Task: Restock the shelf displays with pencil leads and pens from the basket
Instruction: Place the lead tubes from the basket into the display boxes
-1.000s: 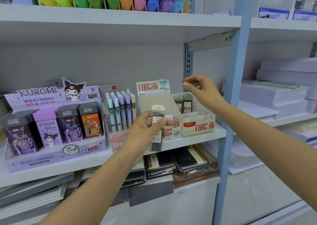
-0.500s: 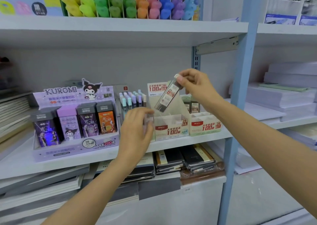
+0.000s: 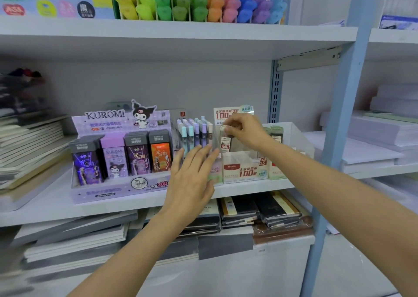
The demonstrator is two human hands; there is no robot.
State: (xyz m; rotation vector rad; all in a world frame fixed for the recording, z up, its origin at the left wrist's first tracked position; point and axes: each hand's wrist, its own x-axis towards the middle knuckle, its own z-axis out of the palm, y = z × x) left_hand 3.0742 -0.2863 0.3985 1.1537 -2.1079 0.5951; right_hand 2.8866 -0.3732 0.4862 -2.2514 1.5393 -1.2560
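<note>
My right hand (image 3: 245, 132) pinches the top of a clear pencil lead tube (image 3: 225, 143) and holds it upright in the white lead display box (image 3: 245, 168) on the middle shelf. My left hand (image 3: 192, 174) hovers in front of the shelf edge with straight, spread fingers, holding nothing, just left of that box. Behind its fingertips stands a rack of pastel mechanical pencils (image 3: 194, 133). A second white lead box (image 3: 294, 138) with dark tubes sits to the right. No basket is in view.
A purple Kuromi lead display (image 3: 119, 151) stands at the left of the shelf. Coloured highlighters (image 3: 199, 2) fill the shelf above. Stacked notebooks (image 3: 260, 210) lie below. A blue upright post (image 3: 346, 115) bounds the right, with paper stacks (image 3: 384, 133) beyond.
My right hand has brought the lead tube down from a tilted position above the box to upright inside it. My left hand, which held the tube a second ago, now has opened fingers.
</note>
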